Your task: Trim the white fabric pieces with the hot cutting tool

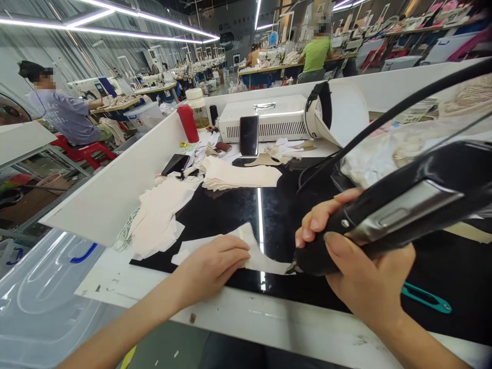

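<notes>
My left hand (215,266) lies flat with its fingers stretched over a pale cut fabric piece (251,248), pressing it to the black glossy board (230,210). My right hand (365,271) is wrapped round a thick black corded hand tool (407,205) with a metal lever on its side. The tool's small metal tip touches the right end of that fabric piece, near the board's front edge. Further back lie a stack of pale fabric pieces (238,174) and a looser pile of similar pieces (157,210) at the left.
Behind the board stand a white vented box (265,120), a phone (249,136), a red cup (188,123) and a jar (198,110). A black cable (384,128) arches over the right side. Teal snips (428,298) lie at right. Other people sit at sewing machines beyond the white partition.
</notes>
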Demonstrator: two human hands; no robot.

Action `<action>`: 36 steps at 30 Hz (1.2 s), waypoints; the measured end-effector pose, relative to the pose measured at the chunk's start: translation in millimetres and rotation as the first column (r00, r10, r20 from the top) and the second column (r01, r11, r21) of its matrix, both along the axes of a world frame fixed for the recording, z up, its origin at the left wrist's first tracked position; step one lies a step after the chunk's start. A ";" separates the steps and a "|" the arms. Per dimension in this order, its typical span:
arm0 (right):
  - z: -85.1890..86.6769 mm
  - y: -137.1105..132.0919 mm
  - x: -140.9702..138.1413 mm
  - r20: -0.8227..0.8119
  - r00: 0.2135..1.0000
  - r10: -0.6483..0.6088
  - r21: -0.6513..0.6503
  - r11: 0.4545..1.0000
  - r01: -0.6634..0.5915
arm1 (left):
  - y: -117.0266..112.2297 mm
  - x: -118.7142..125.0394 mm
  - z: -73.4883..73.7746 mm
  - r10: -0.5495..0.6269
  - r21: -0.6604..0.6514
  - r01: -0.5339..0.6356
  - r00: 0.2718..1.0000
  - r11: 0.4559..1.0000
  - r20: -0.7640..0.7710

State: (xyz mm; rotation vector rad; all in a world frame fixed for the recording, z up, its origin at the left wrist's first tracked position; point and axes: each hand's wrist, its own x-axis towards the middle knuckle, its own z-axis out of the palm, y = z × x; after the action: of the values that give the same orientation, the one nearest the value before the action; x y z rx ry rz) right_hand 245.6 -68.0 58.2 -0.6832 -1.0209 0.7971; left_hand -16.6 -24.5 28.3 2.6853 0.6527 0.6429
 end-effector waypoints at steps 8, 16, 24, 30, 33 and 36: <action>-0.6 43.3 14.0 0.024 0.980 -0.196 -0.012 0.980 0.197 | -7.9 -0.7 2.5 0.122 -0.021 -0.127 0.976 0.992 -0.182; 9.2 48.2 -0.2 -0.002 0.984 -0.178 -0.025 0.984 0.178 | 7.3 25.4 26.4 0.104 -0.091 -0.135 0.953 0.987 -0.284; 5.1 45.0 -13.0 0.044 0.980 -0.195 -0.090 0.976 0.198 | 66.4 46.4 23.1 -0.231 -0.292 0.151 0.938 0.944 -0.260; 8.1 42.4 -17.5 0.057 0.985 -0.161 -0.080 0.983 0.166 | 71.8 43.7 18.3 -0.256 -0.316 0.153 0.913 0.936 -0.317; 9.7 41.9 -18.8 0.061 0.984 -0.168 -0.088 0.981 0.173 | 73.0 41.2 17.8 -0.250 -0.310 0.146 0.910 0.940 -0.332; 10.0 42.8 -19.4 0.064 0.984 -0.169 -0.073 0.982 0.173 | 74.2 40.8 17.2 -0.250 -0.300 0.146 0.904 0.943 -0.346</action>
State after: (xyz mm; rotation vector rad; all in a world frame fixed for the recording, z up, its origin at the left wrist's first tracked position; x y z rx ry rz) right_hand 226.2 -25.2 68.2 -0.8541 -0.9720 0.6734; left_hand 24.3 49.8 45.5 2.5859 0.4990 -0.0290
